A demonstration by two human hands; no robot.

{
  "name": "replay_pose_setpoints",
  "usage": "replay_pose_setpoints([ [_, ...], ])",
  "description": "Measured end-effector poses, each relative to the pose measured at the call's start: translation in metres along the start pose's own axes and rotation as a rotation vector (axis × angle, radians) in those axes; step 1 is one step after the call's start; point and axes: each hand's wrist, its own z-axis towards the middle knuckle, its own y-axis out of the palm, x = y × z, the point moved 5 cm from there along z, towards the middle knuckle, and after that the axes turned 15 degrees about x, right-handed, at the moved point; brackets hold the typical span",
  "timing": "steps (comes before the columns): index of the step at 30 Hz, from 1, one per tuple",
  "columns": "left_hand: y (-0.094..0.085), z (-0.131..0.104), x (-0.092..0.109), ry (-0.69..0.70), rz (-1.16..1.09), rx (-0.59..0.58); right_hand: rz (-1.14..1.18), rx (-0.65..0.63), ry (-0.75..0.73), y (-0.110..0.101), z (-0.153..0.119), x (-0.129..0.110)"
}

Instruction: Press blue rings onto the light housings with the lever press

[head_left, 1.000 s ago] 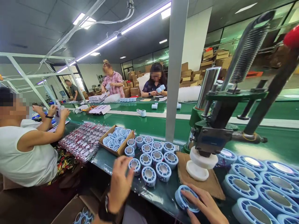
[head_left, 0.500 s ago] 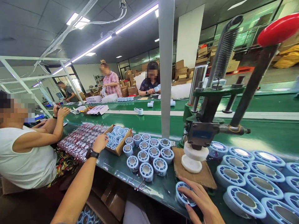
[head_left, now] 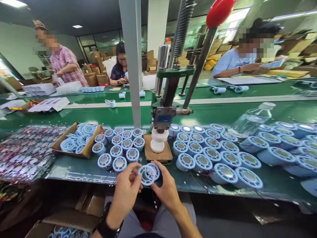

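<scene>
The fingers of your left hand (head_left: 126, 189) pinch a thin, spoked ring (head_left: 147, 182) of pale blue plastic, which overlaps the round blue housing (head_left: 157, 172) gripped at its side by the fingers of your right hand (head_left: 167, 189), near the front edge of the glossy green surface (head_left: 74, 169). Beyond, squat cylindrical units (head_left: 185, 162) with dull grey discs stand on both sides, and a cardboard box (head_left: 86, 152) holds a loose heap of similar rings, while farther back rises the metal press (head_left: 164, 115) with its smooth white pads.
</scene>
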Motion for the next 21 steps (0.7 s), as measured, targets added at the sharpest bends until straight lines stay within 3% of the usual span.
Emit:
replay_pose_setpoints([
  [2, 0.025, 0.002, -0.002, 0.04, 0.041, -0.03, 0.02, 0.01, -0.014, 0.001, -0.002, -0.001],
  [4, 0.033, 0.009, -0.002, 0.134, 0.142, -0.033, 0.034, -0.007, -0.053, 0.002, -0.002, -0.003],
  [8, 0.027, 0.014, -0.004, 0.322, 0.336, -0.02, 0.023, -0.054, -0.069, 0.002, 0.0, -0.003],
  [12, 0.027, 0.01, -0.008, 0.448, 0.359, -0.059, 0.031, -0.07, -0.064, 0.002, 0.001, -0.003],
  [15, 0.036, 0.01, -0.015, 0.422, 0.341, -0.129, 0.041, -0.057, -0.065, 0.002, 0.0, -0.003],
  [21, 0.046, 0.005, -0.032, 0.366, 0.295, -0.022, 0.019, 0.016, 0.005, 0.001, -0.004, 0.002],
])
